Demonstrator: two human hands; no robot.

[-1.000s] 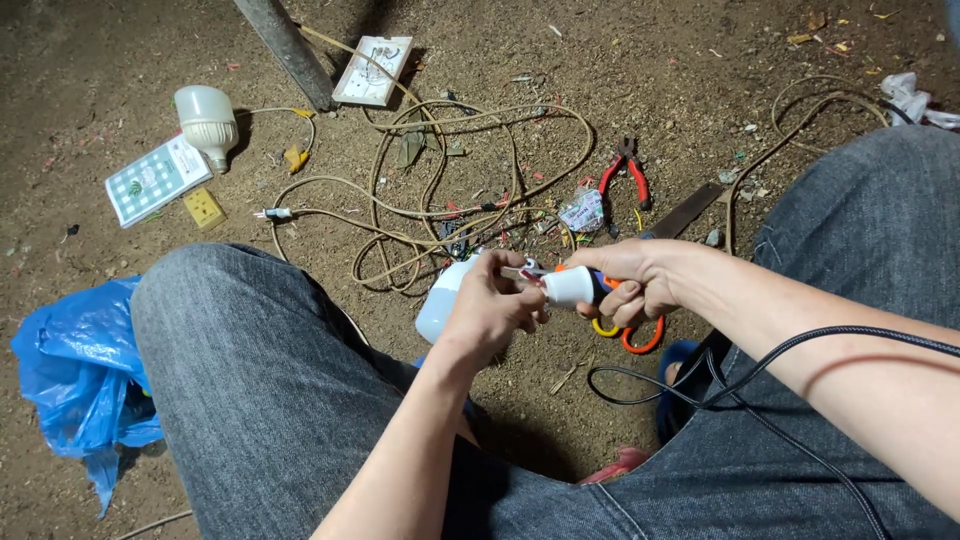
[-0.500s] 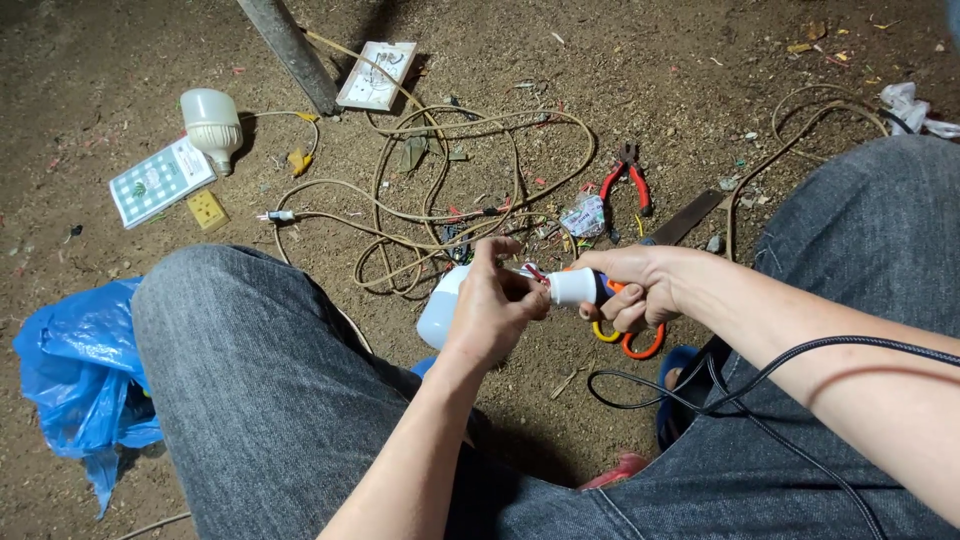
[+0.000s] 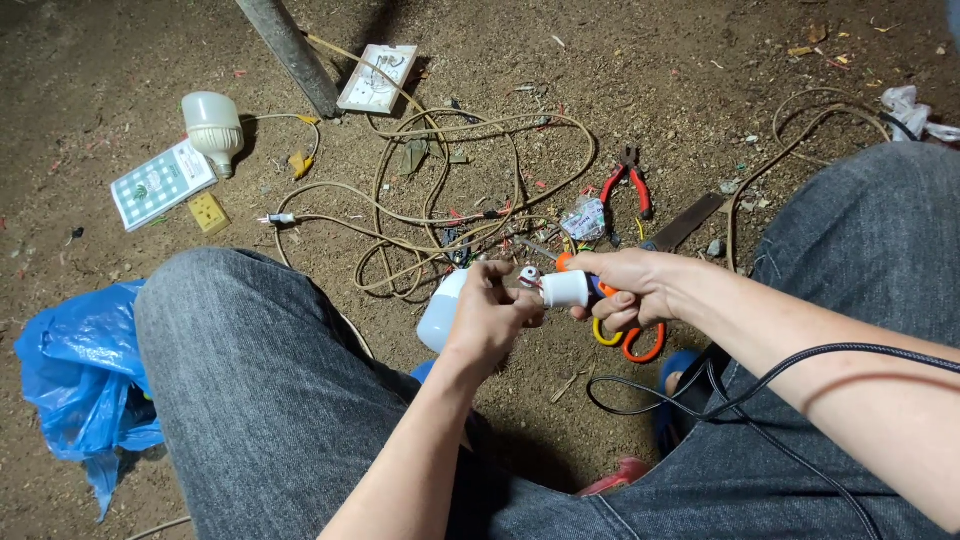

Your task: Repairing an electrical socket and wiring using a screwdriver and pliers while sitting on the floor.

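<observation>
Between the two grey-trousered knees, over bare dirt, we log both hands meeting at one small part. Right hand (image 3: 630, 285): fingers curled and pressed shut around a white lamp socket (image 3: 565, 289), held level, its open end facing left. Left hand (image 3: 490, 315): fingertips pinched at that open end, on what looks like a small red-and-white fitting or wire end (image 3: 529, 275) (too small for us to tell which).

Directly below the hands lies a white bulb (image 3: 440, 312) on the ground, partly hidden by the left wrist. Orange-handled scissors (image 3: 628, 335) lie just under the right hand. Red-handled pliers (image 3: 628, 185) and a dark flat blade (image 3: 685, 222) rest a little further out. A tan cable (image 3: 450, 190) loops loosely across the dirt toward a white switch plate (image 3: 377, 78) beside a grey post (image 3: 290, 50). A second bulb (image 3: 212, 128) and a flat green-and-white box (image 3: 163, 184) lie at far left; a blue plastic bag (image 3: 80, 380) sits by the left knee. A black cord (image 3: 760, 385) crosses the right thigh.

Progress, our judgement: the socket is in hand and being worked at its terminal end, with tools laid out. Not yet done: the socket is not visibly joined to the tan cable, and neither bulb is fitted.
</observation>
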